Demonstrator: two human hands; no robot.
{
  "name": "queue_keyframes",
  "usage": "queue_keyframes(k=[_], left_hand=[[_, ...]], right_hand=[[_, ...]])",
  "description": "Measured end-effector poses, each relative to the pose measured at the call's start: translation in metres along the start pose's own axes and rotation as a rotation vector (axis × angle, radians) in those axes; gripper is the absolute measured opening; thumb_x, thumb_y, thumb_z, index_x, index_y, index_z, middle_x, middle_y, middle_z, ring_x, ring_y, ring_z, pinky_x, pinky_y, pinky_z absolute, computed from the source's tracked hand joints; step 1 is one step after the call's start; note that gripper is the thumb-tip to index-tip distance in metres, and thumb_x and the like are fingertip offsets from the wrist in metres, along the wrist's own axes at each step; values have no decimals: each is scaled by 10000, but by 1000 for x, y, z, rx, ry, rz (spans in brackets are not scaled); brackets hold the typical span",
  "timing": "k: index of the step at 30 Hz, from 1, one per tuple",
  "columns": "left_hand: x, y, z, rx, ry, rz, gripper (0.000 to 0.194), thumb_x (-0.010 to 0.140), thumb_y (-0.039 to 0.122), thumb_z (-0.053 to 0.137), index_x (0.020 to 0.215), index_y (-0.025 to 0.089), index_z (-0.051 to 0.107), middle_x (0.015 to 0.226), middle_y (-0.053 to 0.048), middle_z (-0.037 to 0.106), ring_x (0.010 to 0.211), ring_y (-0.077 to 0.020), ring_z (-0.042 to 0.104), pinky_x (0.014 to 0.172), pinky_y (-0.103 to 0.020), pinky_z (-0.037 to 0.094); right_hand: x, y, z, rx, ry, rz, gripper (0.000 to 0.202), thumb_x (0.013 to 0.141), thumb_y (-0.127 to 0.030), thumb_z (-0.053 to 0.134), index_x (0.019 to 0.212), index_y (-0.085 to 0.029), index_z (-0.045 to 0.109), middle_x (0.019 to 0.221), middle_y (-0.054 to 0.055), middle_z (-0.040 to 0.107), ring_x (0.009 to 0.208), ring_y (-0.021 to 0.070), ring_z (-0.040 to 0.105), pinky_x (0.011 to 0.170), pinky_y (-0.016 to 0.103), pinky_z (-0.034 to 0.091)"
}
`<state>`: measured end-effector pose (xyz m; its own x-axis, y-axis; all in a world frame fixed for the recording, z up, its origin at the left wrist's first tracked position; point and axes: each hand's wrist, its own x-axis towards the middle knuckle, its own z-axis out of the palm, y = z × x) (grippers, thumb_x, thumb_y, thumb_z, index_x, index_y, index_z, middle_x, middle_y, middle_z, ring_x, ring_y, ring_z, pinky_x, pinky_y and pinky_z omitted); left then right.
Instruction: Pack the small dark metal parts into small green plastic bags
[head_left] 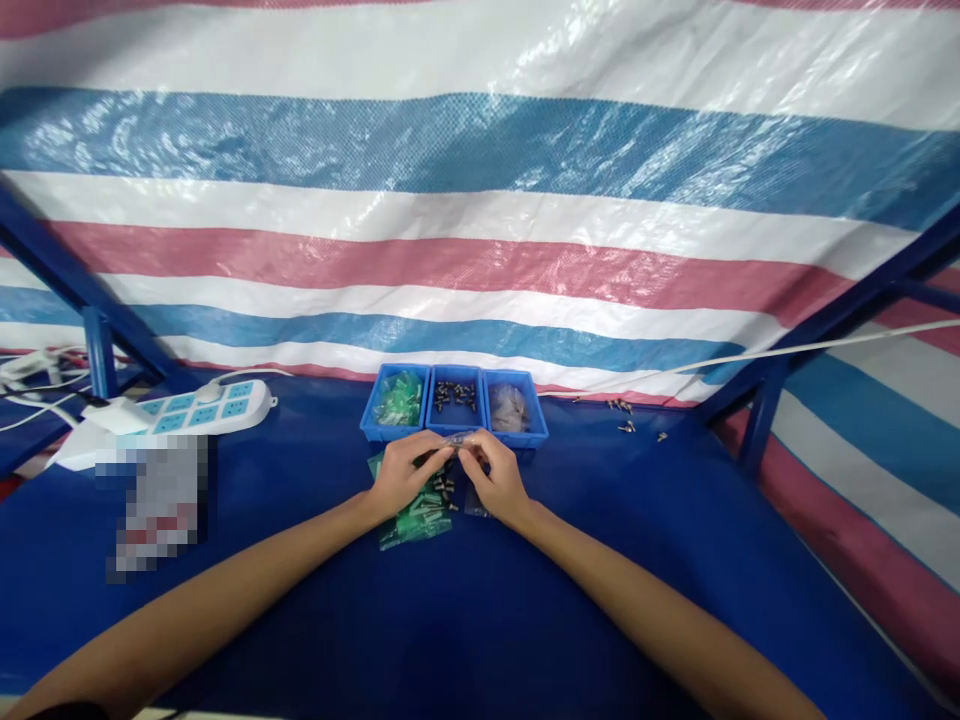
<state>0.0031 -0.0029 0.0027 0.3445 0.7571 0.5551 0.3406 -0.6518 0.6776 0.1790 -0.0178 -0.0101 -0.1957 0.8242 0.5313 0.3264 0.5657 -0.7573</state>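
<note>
We have both hands over the surface (pixel 420 640), a little in from the middle of its back edge, just in front of three blue trays. The left hand (pixel 405 475) and the right hand (pixel 496 478) meet almost tip to tip, with thumbs and fingers pinched on a small clear bag (pixel 460 439) between them; what is inside it is too small for us to tell. Under and between our hands lie green packets (pixel 421 518) and a few loose metal bits (pixel 444 488), and another clear packet (pixel 475 503) lies partly under the right hand. Along the back edge, the left tray (pixel 390 434) holds green bags (pixel 400 398), the middle tray (pixel 455 419) dark metal fittings (pixel 454 394), and the right tray (pixel 519 439) clear bags (pixel 508 408). We see more metal pieces (pixel 627 427) scattered toward the back right corner, and a white power strip (pixel 244 405) near the back left corner
</note>
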Motion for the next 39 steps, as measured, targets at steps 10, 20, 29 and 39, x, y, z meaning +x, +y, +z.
queue_keyframes(k=[10, 20, 29, 39], left_hand=[[1, 4, -1, 48, -8, -55, 265, 881, 365, 554, 772, 151, 666, 661, -11, 669, 575, -114, 601, 590, -207, 473], [-1, 1, 1, 32, -4, -51, 259, 881, 374, 549, 860, 151, 678, 787, -39, 702, 671, -135, 636, 639, -216, 504], [-4, -2, 2, -11, 3, -52, 212, 888, 334, 544, 931, 161, 659, 861, -39, 714, 741, -143, 681, 684, -215, 535], [-6, -4, 2, 6, 7, -41, 195, 886, 311, 551, 976, 165, 642, 825, -32, 713, 701, -134, 679, 651, -205, 535]], right_hand=[[1, -2, -2, -49, -20, -36, 179, 925, -317, 458, 863, -191, 569, 748, 16, 533, 643, 135, 509, 599, 256, 424], [-1, 0, -1, -69, -1, 2, 189, 933, -326, 456, 876, -193, 578, 773, 26, 586, 662, 144, 537, 634, 266, 433], [-2, -2, -1, -104, -5, -14, 184, 925, -331, 469, 845, -193, 561, 716, 7, 540, 627, 135, 503, 608, 254, 410], [-2, -2, 1, -116, 23, -9, 253, 911, -349, 492, 720, -194, 550, 599, -21, 500, 532, 116, 460, 543, 244, 376]])
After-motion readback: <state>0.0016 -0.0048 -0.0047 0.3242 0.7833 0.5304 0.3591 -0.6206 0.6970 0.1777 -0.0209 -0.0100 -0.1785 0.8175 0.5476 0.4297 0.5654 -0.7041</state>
